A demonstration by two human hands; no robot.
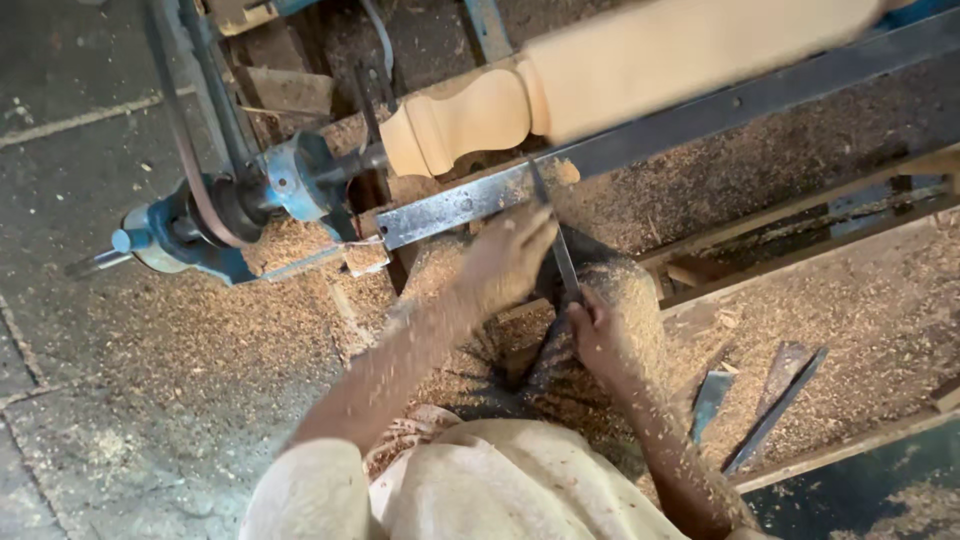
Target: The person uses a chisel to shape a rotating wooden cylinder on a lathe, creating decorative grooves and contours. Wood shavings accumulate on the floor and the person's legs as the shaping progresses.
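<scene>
Two hands on one chisel (pixel 556 235): left hand (pixel 505 260) presses the blade onto the metal tool rest (pixel 470 200), right hand (pixel 597 335) clenches the handle nearer the body. Tip sits under the turned wooden spindle (pixel 560 90). Risk: a catch could kick the blade toward the fingers; sawdust on both arms could weaken grip.

The long grey steel rest bar (pixel 640 140) runs just below the pale turned wooden spindle (pixel 600 80), leaving only a narrow gap. The blue metal headstock (pixel 290 185) blocks the left end. Sawdust-covered concrete floor (pixel 150 330) lies open at left.
</scene>
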